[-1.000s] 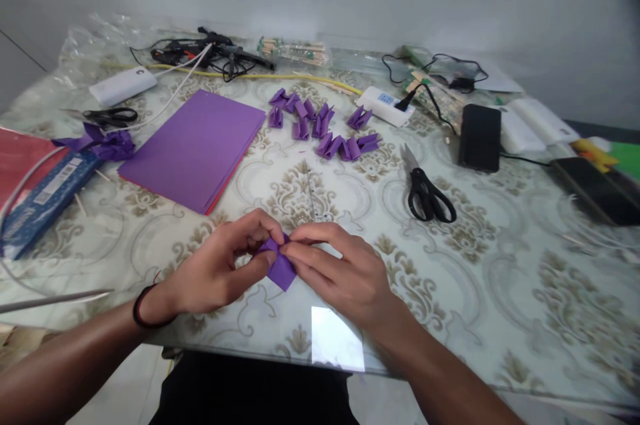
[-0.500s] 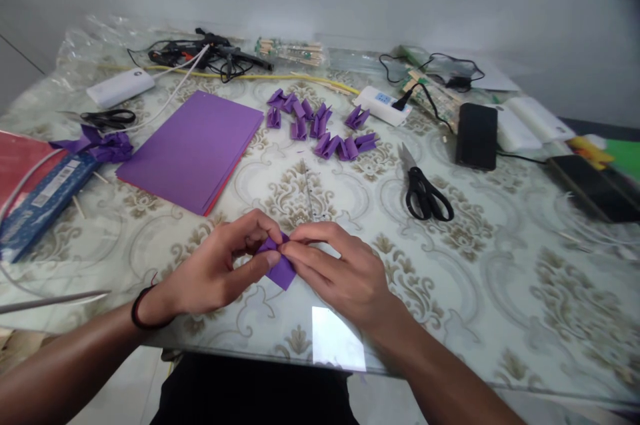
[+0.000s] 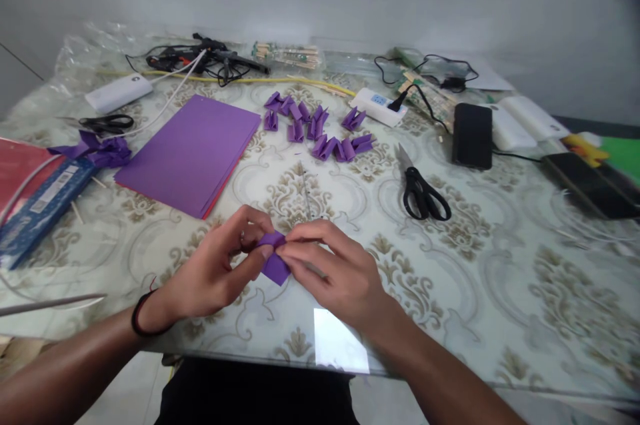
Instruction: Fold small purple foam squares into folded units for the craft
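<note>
My left hand (image 3: 216, 270) and my right hand (image 3: 335, 272) meet near the front edge of the glass-topped table (image 3: 500, 292). Both pinch one small folded purple paper piece (image 3: 275, 262) between thumbs and fingertips, just above the tabletop. A stack of purple paper sheets (image 3: 193, 150) lies to the left beyond my hands. Several folded purple paper pieces (image 3: 320, 126) are clustered at the middle back of the table.
Black scissors (image 3: 421, 189) lie right of centre; a second pair (image 3: 105, 123) sits at the left. A blue box (image 3: 40, 202), crumpled purple scraps (image 3: 103, 150), a white power bank (image 3: 119, 92), a glue gun with cables (image 3: 210, 55), a black device (image 3: 472, 134) and a thin stick (image 3: 50, 304) crowd the edges.
My hands stay together on the purple piece and have shifted slightly; the fingers have worked the fold a little. The view has tipped slightly, so the table items sit a bit lower.
</note>
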Action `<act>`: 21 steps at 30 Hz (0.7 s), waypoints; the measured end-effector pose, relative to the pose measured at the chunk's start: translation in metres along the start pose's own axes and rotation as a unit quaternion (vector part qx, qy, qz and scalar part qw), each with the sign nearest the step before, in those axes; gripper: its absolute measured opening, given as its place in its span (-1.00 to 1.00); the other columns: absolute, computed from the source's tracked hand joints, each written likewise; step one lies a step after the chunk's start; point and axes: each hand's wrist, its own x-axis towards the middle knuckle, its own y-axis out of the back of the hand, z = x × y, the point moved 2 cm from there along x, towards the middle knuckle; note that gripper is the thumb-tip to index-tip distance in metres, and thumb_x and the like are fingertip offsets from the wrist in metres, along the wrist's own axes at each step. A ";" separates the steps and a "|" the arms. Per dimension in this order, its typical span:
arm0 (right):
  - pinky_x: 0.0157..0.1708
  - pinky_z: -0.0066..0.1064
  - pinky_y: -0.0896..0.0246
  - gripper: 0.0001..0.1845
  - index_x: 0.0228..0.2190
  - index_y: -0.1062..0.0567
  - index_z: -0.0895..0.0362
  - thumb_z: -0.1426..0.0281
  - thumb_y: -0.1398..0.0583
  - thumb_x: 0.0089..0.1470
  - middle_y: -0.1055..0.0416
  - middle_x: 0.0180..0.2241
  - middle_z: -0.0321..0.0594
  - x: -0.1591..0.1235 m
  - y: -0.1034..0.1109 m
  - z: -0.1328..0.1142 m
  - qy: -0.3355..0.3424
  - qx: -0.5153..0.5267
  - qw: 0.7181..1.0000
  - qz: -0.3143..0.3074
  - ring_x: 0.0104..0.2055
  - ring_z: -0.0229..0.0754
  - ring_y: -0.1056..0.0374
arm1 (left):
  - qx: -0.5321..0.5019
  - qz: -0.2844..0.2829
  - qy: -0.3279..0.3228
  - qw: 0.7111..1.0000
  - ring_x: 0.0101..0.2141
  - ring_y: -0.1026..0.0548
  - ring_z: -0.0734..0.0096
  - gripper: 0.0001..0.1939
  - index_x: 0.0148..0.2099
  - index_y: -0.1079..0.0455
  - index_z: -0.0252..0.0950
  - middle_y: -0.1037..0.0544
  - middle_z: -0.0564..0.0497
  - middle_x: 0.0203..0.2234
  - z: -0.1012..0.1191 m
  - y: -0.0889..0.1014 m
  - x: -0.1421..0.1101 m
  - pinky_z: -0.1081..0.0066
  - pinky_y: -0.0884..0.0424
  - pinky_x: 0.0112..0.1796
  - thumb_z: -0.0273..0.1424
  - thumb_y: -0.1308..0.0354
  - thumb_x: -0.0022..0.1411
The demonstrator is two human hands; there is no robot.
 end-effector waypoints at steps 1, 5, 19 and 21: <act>-0.11 -0.27 -0.57 -0.81 -0.14 -0.59 0.04 0.57 -0.27 0.34 -0.56 -0.15 -0.17 0.000 0.000 0.001 -0.006 0.027 1.000 0.012 -0.15 -0.14 -0.55 | 0.002 0.010 -0.008 1.000 -0.47 -0.29 0.49 -0.90 0.04 -0.26 -0.17 -0.34 0.15 -0.43 0.000 0.000 0.000 0.47 -0.26 -0.44 -0.46 -0.08 0.57; -0.20 -0.29 -0.54 -0.90 -0.16 -0.54 0.04 0.44 -0.32 0.29 -0.54 -0.21 -0.22 0.003 0.001 0.008 -0.140 0.138 0.980 0.025 -0.19 -0.14 -0.52 | 0.035 0.051 -0.038 0.997 -0.49 -0.29 0.49 -0.80 0.08 -0.20 -0.14 -0.30 0.18 -0.44 -0.001 -0.002 -0.002 0.47 -0.25 -0.44 -0.51 -0.09 0.54; -0.41 -0.43 -0.39 -0.72 -0.44 -0.58 0.10 0.23 -0.38 0.26 -0.50 -0.53 -0.33 0.005 -0.003 0.011 -0.310 0.291 0.905 -0.029 -0.47 -0.25 -0.45 | 0.127 0.106 -0.088 0.982 -0.36 -0.48 0.45 -0.68 0.08 -0.20 -0.13 -0.45 0.06 -0.22 -0.006 -0.002 -0.008 0.45 -0.38 -0.39 -0.57 -0.18 0.43; -0.41 -0.43 -0.40 -0.71 -0.45 -0.58 0.10 0.23 -0.39 0.25 -0.50 -0.53 -0.33 0.005 -0.003 0.011 -0.303 0.293 0.906 -0.024 -0.47 -0.25 -0.45 | 0.125 0.109 -0.082 0.983 -0.38 -0.48 0.45 -0.69 0.06 -0.20 -0.14 -0.44 0.06 -0.23 -0.005 -0.002 -0.008 0.44 -0.39 -0.40 -0.55 -0.19 0.43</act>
